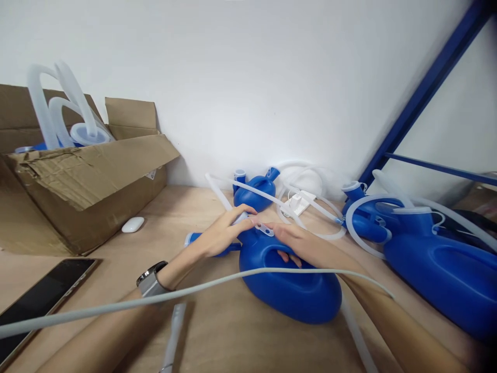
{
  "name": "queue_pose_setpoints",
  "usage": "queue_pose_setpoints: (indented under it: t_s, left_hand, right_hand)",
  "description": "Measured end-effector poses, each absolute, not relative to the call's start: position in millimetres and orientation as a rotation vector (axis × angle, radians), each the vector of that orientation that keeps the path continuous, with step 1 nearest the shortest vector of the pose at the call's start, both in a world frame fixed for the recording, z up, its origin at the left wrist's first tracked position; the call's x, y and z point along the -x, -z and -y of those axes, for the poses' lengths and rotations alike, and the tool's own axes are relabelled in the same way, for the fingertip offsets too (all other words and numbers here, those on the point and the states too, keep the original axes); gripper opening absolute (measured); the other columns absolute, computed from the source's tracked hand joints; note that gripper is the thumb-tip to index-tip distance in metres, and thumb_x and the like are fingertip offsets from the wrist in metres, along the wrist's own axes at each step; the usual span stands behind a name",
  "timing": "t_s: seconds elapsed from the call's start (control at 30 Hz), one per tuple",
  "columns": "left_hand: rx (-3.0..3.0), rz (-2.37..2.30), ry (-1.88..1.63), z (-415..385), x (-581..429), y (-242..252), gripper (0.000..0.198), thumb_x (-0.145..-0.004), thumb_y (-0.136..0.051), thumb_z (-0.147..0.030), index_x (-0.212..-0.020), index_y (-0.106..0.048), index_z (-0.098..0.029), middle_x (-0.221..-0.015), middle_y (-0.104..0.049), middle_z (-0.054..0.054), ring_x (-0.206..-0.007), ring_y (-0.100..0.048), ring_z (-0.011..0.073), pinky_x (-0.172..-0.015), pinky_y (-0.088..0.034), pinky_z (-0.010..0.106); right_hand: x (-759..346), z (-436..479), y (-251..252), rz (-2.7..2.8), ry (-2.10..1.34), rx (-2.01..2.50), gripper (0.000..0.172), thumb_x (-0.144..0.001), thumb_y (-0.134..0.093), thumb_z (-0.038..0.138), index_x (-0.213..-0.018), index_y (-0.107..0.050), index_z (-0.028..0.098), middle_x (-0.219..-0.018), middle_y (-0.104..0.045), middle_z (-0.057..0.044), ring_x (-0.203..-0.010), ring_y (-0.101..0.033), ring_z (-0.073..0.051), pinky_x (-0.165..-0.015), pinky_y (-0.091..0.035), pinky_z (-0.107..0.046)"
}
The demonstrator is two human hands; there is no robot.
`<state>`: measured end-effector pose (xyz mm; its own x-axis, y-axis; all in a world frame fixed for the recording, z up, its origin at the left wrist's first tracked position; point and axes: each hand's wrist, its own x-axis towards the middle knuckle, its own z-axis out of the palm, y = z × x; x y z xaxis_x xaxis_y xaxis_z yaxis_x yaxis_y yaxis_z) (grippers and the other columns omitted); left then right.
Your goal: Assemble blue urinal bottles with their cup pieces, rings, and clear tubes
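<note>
A blue plastic urinal bottle (289, 298) lies on its side on the table in front of me, between my hands. My left hand (229, 228) is closed round its pale cap (239, 218) at the neck, and a watch sits on that wrist. My right hand (297, 241) grips the bottle's handle, with fingertips showing through the handle opening. Between the two hands a small clear strap with holes (266, 229) sticks out by the cap. The undersides of the left fingers are hidden.
Behind stands another blue bottle (254, 192) with hoses, near a white power strip (298, 203). More blue bottles (438, 259) lie right. At left are a cardboard box (128, 171) of hoses, a white case (132, 224) and a phone (42, 295). A pale cable (194, 290) crosses the foreground.
</note>
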<state>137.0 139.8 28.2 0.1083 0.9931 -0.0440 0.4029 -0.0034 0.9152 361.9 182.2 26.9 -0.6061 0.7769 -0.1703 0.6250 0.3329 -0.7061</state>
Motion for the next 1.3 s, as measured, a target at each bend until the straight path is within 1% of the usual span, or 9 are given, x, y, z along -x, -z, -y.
queue_pose_setpoints:
  t_s: [0.07, 0.13, 0.27, 0.43, 0.57, 0.67, 0.93, 1.13, 1.3]
  left_hand:
    - [-1.559, -1.483, -0.894, -141, -140, -28, 0.07, -0.07, -0.053, -0.075, -0.116, -0.062, -0.024, -0.123, -0.067, -0.002, -0.092, -0.052, -0.0051, -0.072, -0.043, 0.001]
    - [-1.585, -1.526, -0.916, -142, -142, -27, 0.07, -0.067, -0.057, -0.075, -0.114, -0.062, -0.023, -0.119, -0.068, -0.002, -0.09, -0.052, -0.0061, -0.072, -0.042, 0.001]
    - [-1.627, -1.554, -0.947, -143, -142, -20, 0.059, -0.072, -0.056, -0.067, -0.116, -0.063, -0.028, -0.121, -0.067, -0.005, -0.095, -0.054, -0.0062, -0.077, -0.041, 0.002]
    - [-1.603, -1.594, -1.04, -143, -145, -11, 0.056, -0.076, -0.054, -0.058, -0.123, -0.061, -0.028, -0.123, -0.066, -0.005, -0.096, -0.054, -0.0057, -0.079, -0.04, 0.003]
    - [-1.624, -1.597, -1.038, -143, -146, -13, 0.055, -0.076, -0.053, -0.06, -0.119, -0.062, -0.027, -0.117, -0.067, -0.005, -0.093, -0.053, -0.006, -0.079, -0.039, 0.003]
    - [-1.645, -1.594, -1.045, -143, -145, -14, 0.057, -0.076, -0.052, -0.061, -0.117, -0.062, -0.023, -0.113, -0.067, -0.003, -0.091, -0.052, -0.006, -0.076, -0.037, 0.003]
    - [-1.595, -1.636, -1.031, -141, -147, -14, 0.059, -0.076, -0.051, -0.066, -0.117, -0.062, -0.025, -0.106, -0.068, -0.004, -0.086, -0.049, -0.0067, -0.078, -0.035, 0.004]
    - [-1.612, -1.647, -1.018, -141, -149, -15, 0.071, -0.064, -0.064, -0.071, -0.12, -0.06, -0.027, -0.115, -0.067, -0.004, -0.094, -0.053, -0.0047, -0.081, -0.038, 0.006]
    - [-1.653, -1.598, -1.112, -143, -149, -11, 0.072, -0.067, -0.059, -0.074, -0.114, -0.062, -0.021, -0.115, -0.067, -0.003, -0.097, -0.054, -0.0051, -0.082, -0.039, 0.005]
  right_hand:
    - [-361, -181, -26, 2.321, -1.211, 1.291, 0.073, -0.099, -0.031, 0.077, -0.135, -0.065, 0.023, -0.079, -0.068, -0.004, -0.063, -0.062, -0.016, -0.059, -0.049, -0.027]
    - [-360, -181, -27, 2.346, -1.194, 1.24, 0.068, -0.099, -0.035, 0.076, -0.128, -0.068, 0.023, -0.07, -0.062, -0.002, -0.061, -0.059, -0.015, -0.057, -0.046, -0.024]
    - [-356, -181, -30, 2.45, -1.074, 1.19, 0.053, -0.101, -0.045, 0.063, -0.138, -0.061, 0.029, -0.071, -0.06, 0.002, -0.059, -0.057, -0.012, -0.054, -0.043, -0.022]
    - [-347, -178, -40, 2.512, -1.003, 1.424, 0.041, -0.102, -0.042, 0.052, -0.13, -0.06, 0.028, -0.062, -0.056, 0.004, -0.043, -0.054, -0.012, -0.045, -0.04, -0.023]
    - [-340, -173, -45, 2.477, -1.028, 1.463, 0.035, -0.104, -0.037, 0.048, -0.111, -0.06, 0.024, -0.065, -0.06, 0.002, -0.047, -0.058, -0.012, -0.054, -0.045, -0.025]
    - [-338, -172, -43, 2.482, -0.906, 1.458, 0.039, -0.098, -0.049, 0.057, -0.118, -0.059, 0.025, -0.065, -0.059, 0.002, -0.049, -0.055, -0.014, -0.053, -0.041, -0.026]
    - [-341, -178, -34, 2.519, -0.747, 1.272, 0.034, -0.097, -0.055, 0.054, -0.115, -0.064, 0.026, -0.115, -0.069, -0.002, -0.104, -0.064, -0.024, -0.087, -0.044, -0.036]
    - [-342, -179, -36, 2.491, -0.823, 1.273, 0.034, -0.097, -0.054, 0.056, -0.105, -0.065, 0.025, -0.096, -0.071, -0.001, -0.087, -0.065, -0.02, -0.076, -0.044, -0.031]
    - [-343, -180, -35, 2.501, -0.816, 1.268, 0.036, -0.097, -0.055, 0.055, -0.114, -0.065, 0.025, -0.093, -0.071, -0.001, -0.077, -0.064, -0.018, -0.075, -0.045, -0.03]
